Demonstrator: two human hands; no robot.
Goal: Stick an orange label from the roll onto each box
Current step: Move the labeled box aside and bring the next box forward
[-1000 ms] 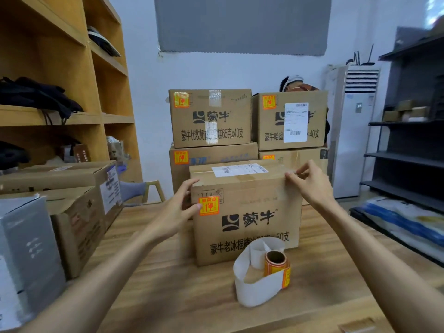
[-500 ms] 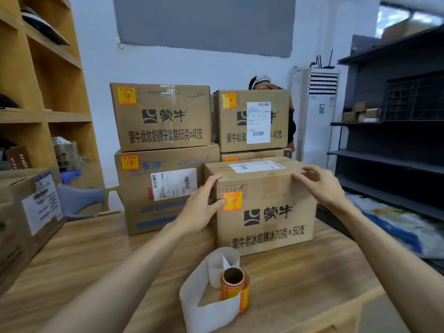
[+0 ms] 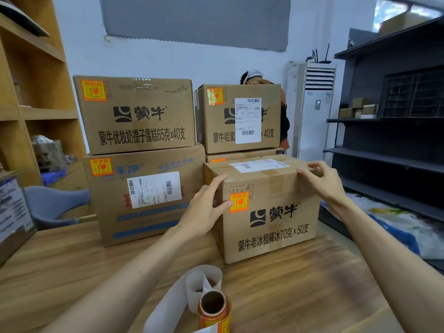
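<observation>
**Roll** [image 3: 213, 308]: stands on end at the near edge of the table [image 3: 72, 272], core opening upward, with orange labels on its outer wrap. A white backing strip [image 3: 168, 306] loops away from it to the left.

**Front box** [image 3: 271, 212]: sits on the table just beyond the roll, printed face toward the camera. One orange label [image 3: 238, 202] is stuck on that face, upper left.

**Left grip** [image 3: 206, 207]: open, fingers nearly straight, laid against the front box's upper left corner. The thumb tip touches the label's left edge.

**Right grip** [image 3: 322, 179]: open, fingers loosely bent, fingertips resting on the front box's upper right edge. It holds nothing.

**Stack**: four boxes behind the front box, two over two.
- Lower left box [image 3: 149, 193], upper left box [image 3: 137, 114] and upper right box [image 3: 240, 118] each carry an orange label at the upper left.
- Lower right box [image 3: 242, 156] is mostly hidden, and only a sliver of its label shows.

**Background**: a person [image 3: 252, 76] is behind the stack, largely hidden. Wooden shelves [image 3: 36, 92] stand at left, dark shelves [image 3: 384, 140] at right.
</observation>
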